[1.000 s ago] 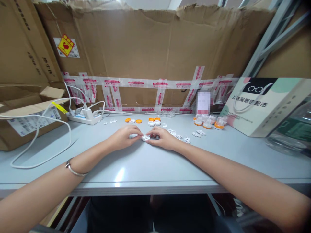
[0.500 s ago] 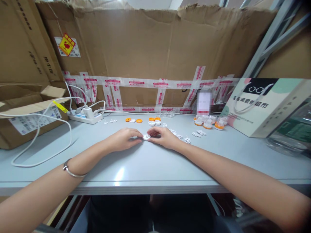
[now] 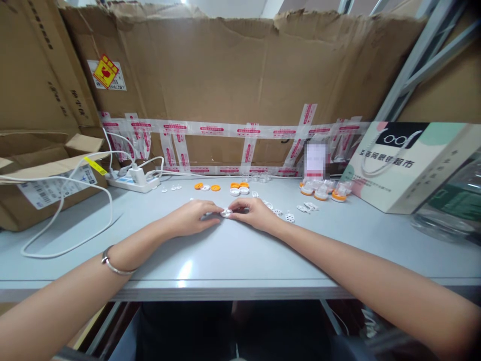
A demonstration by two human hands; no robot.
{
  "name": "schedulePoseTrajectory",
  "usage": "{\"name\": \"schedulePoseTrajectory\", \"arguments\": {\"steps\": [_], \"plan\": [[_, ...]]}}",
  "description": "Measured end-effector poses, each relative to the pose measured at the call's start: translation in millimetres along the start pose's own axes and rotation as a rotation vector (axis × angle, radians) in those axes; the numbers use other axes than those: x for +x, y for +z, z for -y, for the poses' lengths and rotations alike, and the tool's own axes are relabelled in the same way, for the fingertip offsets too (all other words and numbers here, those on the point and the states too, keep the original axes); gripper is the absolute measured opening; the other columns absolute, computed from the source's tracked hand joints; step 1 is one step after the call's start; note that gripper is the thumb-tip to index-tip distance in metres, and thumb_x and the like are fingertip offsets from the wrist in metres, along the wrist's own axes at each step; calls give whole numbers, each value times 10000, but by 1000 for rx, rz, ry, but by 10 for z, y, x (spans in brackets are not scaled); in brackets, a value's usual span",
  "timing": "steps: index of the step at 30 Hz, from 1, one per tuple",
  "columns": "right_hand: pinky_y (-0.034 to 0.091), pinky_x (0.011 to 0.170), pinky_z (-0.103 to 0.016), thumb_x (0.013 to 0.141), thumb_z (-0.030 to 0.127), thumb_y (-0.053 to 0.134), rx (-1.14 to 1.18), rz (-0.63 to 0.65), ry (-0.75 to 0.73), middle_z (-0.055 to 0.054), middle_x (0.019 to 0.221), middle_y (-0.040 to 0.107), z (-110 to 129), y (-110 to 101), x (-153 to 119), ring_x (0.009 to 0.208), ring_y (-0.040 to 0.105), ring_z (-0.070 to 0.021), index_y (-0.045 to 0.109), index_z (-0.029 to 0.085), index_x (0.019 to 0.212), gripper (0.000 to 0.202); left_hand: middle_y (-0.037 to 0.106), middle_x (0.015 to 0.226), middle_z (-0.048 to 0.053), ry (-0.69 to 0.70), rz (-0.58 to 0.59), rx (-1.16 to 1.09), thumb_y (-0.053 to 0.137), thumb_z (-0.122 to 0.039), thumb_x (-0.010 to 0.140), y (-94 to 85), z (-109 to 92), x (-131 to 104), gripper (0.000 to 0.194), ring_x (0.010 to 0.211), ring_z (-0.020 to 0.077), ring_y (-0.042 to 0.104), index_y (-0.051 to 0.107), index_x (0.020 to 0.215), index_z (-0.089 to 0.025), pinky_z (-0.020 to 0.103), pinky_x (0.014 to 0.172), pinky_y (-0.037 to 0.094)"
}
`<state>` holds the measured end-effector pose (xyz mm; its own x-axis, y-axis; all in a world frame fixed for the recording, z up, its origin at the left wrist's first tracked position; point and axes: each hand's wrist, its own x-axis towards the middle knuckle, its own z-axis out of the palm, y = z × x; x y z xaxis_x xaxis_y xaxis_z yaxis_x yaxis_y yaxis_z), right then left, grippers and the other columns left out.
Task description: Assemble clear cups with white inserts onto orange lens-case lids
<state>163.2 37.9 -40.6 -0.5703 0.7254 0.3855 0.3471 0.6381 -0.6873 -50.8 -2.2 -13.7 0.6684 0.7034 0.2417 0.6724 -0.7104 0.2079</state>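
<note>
Item: one small white round part [image 3: 226, 213], low over the middle of the counter [image 3: 225, 260], between the two hands; whether its underside is touching the surface cannot be told.

Item: right hand [image 3: 255, 213], thumb and forefinger closed together on the right side of the part, the other fingers curled behind.

Item: left hand [image 3: 195, 216], forefinger set against the left side of the part; thumb lower and a little apart from the forefinger. Whether the part is also pinched by that thumb cannot be told.

Handling, as judged: the part is best steadied by the right-hand pinch at its rim, with light, even pressure applied by the left fingertips. The part should be held level and close to the counter, so that nothing small is dropped far or rolled away. Force at one edge only is to be avoided, since tilting or slipping could be caused. The upper face should be left uncovered, so that the seating can be checked by eye.

Stock nearby: orange rings [image 3: 215, 188] and white rings [image 3: 235, 191] behind the hands; flat white cut-out pieces [image 3: 289, 217] beyond the right hand, within the forearm's reach, where a brush from the wrist should be guarded against.
</note>
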Motion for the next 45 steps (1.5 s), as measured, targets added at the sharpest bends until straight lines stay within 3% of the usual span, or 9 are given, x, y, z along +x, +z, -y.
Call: {"name": "schedulePoseTrajectory", "arguments": {"steps": [45], "plan": [[498,724,-284,762,340,616,-119,-10,-35,-42,846,715,30,4,-13,777,641,-170,702,193,870,203,627,946,59,13,-4,20,434,-264,874,-4,-31,9,302,824,168,583,575,1136,-210,272,743,429]]}}
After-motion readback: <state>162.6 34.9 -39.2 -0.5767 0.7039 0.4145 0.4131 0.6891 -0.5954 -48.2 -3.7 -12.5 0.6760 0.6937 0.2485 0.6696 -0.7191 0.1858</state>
